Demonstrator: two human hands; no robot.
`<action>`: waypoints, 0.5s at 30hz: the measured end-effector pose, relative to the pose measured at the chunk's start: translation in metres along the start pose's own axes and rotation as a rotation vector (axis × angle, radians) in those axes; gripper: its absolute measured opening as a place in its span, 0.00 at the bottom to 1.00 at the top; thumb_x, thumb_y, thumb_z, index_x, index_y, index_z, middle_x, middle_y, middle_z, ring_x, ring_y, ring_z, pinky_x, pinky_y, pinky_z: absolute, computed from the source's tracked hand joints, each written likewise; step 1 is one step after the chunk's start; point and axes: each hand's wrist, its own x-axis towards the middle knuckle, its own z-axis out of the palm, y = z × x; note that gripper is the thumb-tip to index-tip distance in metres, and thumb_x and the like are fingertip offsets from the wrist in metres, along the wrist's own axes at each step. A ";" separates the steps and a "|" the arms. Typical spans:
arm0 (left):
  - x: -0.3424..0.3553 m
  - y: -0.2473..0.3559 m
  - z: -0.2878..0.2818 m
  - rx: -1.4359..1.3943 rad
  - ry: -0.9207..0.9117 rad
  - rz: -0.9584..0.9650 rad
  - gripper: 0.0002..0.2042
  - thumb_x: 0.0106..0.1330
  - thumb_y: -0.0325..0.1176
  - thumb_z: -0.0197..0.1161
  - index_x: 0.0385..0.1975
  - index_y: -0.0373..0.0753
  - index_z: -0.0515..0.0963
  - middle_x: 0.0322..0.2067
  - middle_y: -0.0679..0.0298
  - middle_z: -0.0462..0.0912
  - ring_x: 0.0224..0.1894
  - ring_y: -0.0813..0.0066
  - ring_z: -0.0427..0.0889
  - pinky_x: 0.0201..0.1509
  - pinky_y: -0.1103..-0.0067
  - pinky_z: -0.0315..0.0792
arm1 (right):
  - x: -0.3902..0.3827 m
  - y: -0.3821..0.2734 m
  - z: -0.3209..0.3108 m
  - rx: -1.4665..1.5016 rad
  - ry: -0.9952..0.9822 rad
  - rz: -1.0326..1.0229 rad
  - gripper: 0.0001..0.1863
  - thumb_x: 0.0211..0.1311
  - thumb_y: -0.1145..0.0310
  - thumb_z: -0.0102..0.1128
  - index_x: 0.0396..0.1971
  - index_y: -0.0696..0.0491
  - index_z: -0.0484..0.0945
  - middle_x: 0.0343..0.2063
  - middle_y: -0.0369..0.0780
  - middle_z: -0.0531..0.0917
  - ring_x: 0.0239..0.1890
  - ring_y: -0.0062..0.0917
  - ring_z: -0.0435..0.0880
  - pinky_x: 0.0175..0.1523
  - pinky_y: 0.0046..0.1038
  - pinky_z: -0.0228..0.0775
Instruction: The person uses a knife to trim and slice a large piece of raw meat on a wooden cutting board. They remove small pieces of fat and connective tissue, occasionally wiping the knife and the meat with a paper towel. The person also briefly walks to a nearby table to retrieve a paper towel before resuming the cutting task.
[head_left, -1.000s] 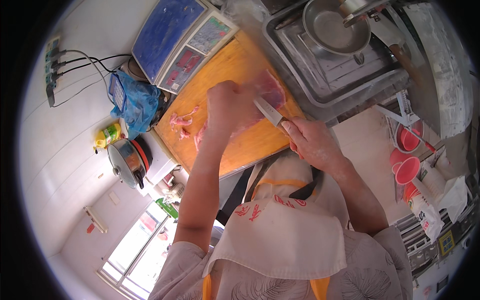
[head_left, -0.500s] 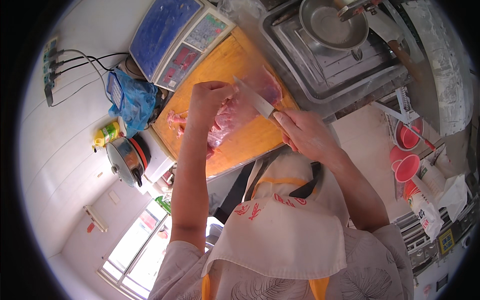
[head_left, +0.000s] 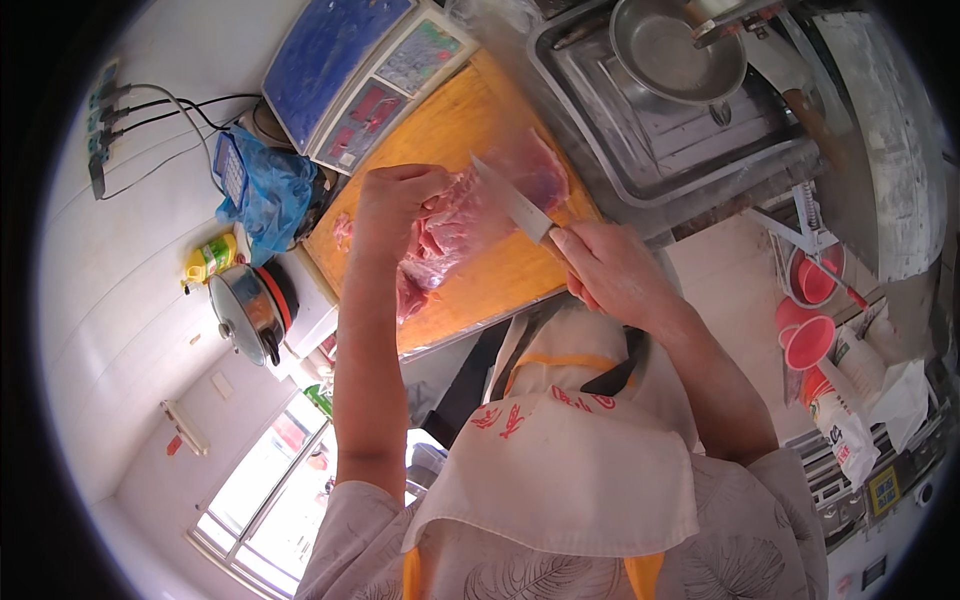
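Your left hand (head_left: 400, 205) is curled closed at the left part of the raw meat (head_left: 445, 240); whether it pinches a flap, you cannot tell from here. Compared with a second ago it has moved leftward, away from the knife (head_left: 517, 208), baring more of the meat's middle; that seems to leave the blade freer room to work. Your right hand (head_left: 612, 268) grips the knife's handle firmly, its blade over the meat, contact unclear. The meat lies on the orange cutting board (head_left: 480, 310), with small scraps (head_left: 343, 230) beyond your left wrist. Farther out, you have a scale (head_left: 335, 60) beside the board and a metal tray (head_left: 675, 195) bearing a pan (head_left: 665, 55).
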 end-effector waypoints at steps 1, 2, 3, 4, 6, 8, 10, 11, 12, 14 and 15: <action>0.000 -0.003 -0.007 -0.006 -0.012 -0.005 0.10 0.65 0.28 0.72 0.38 0.24 0.89 0.25 0.69 0.79 0.28 0.83 0.72 0.33 0.82 0.66 | -0.004 -0.004 -0.004 0.035 -0.024 0.066 0.24 0.86 0.55 0.48 0.30 0.57 0.76 0.18 0.34 0.78 0.16 0.17 0.73 0.25 0.28 0.67; -0.003 -0.005 -0.013 -0.031 0.029 0.003 0.11 0.66 0.29 0.72 0.40 0.25 0.89 0.26 0.68 0.80 0.28 0.82 0.73 0.34 0.82 0.67 | -0.011 -0.012 -0.009 0.068 -0.049 0.132 0.24 0.86 0.55 0.48 0.31 0.58 0.76 0.17 0.35 0.77 0.16 0.18 0.74 0.26 0.29 0.68; -0.006 -0.006 -0.018 -0.054 0.067 0.014 0.11 0.67 0.29 0.72 0.41 0.25 0.89 0.28 0.68 0.81 0.29 0.82 0.74 0.34 0.82 0.67 | -0.017 -0.015 -0.013 0.102 -0.070 0.199 0.24 0.85 0.56 0.49 0.31 0.59 0.77 0.17 0.35 0.77 0.16 0.19 0.75 0.27 0.29 0.69; -0.010 -0.007 -0.024 -0.078 0.106 0.023 0.12 0.68 0.30 0.73 0.43 0.25 0.89 0.29 0.67 0.82 0.30 0.81 0.75 0.35 0.82 0.68 | -0.020 -0.012 -0.015 0.148 -0.039 0.205 0.24 0.86 0.55 0.49 0.31 0.58 0.77 0.17 0.34 0.77 0.16 0.18 0.74 0.26 0.28 0.68; -0.020 -0.012 -0.037 -0.135 0.126 0.046 0.13 0.72 0.31 0.72 0.47 0.26 0.88 0.32 0.66 0.85 0.32 0.80 0.78 0.38 0.81 0.71 | -0.027 -0.004 -0.020 0.239 0.019 0.210 0.24 0.86 0.55 0.48 0.32 0.57 0.78 0.18 0.32 0.77 0.16 0.15 0.73 0.24 0.26 0.65; -0.028 -0.021 -0.060 -0.166 0.162 0.060 0.14 0.75 0.32 0.70 0.51 0.26 0.88 0.35 0.65 0.86 0.33 0.78 0.81 0.39 0.81 0.73 | -0.030 -0.005 -0.023 0.208 0.074 0.221 0.23 0.87 0.55 0.49 0.34 0.57 0.80 0.18 0.32 0.76 0.16 0.14 0.72 0.23 0.24 0.64; -0.032 -0.042 -0.095 -0.172 0.197 0.064 0.15 0.78 0.33 0.67 0.53 0.26 0.87 0.35 0.64 0.87 0.34 0.77 0.83 0.40 0.80 0.76 | -0.031 -0.007 -0.022 0.180 0.107 0.219 0.22 0.87 0.55 0.49 0.37 0.57 0.81 0.19 0.32 0.77 0.16 0.13 0.71 0.22 0.23 0.63; -0.035 -0.049 -0.114 -0.228 0.178 0.057 0.15 0.79 0.30 0.65 0.57 0.25 0.85 0.39 0.62 0.89 0.39 0.76 0.86 0.44 0.80 0.78 | -0.031 -0.009 -0.022 0.169 0.115 0.212 0.22 0.87 0.55 0.49 0.38 0.57 0.82 0.19 0.32 0.77 0.16 0.13 0.71 0.22 0.23 0.63; -0.036 -0.062 -0.135 -0.265 0.186 0.053 0.15 0.79 0.29 0.64 0.57 0.25 0.85 0.39 0.61 0.89 0.40 0.76 0.86 0.44 0.80 0.78 | -0.032 -0.011 -0.019 0.158 0.121 0.208 0.21 0.87 0.55 0.49 0.40 0.57 0.82 0.19 0.32 0.77 0.16 0.13 0.71 0.22 0.22 0.63; -0.029 -0.101 -0.173 -0.348 0.194 0.043 0.15 0.80 0.28 0.63 0.58 0.24 0.84 0.41 0.60 0.89 0.40 0.75 0.86 0.43 0.80 0.78 | -0.030 -0.012 -0.013 0.164 0.119 0.224 0.21 0.88 0.55 0.49 0.41 0.57 0.82 0.20 0.32 0.78 0.16 0.12 0.72 0.22 0.21 0.63; -0.024 -0.121 -0.190 -0.378 0.173 0.006 0.14 0.79 0.26 0.63 0.57 0.23 0.84 0.42 0.59 0.89 0.39 0.75 0.85 0.42 0.80 0.78 | -0.030 -0.014 -0.011 0.165 0.120 0.229 0.21 0.88 0.55 0.49 0.41 0.57 0.82 0.20 0.33 0.78 0.16 0.13 0.72 0.22 0.21 0.63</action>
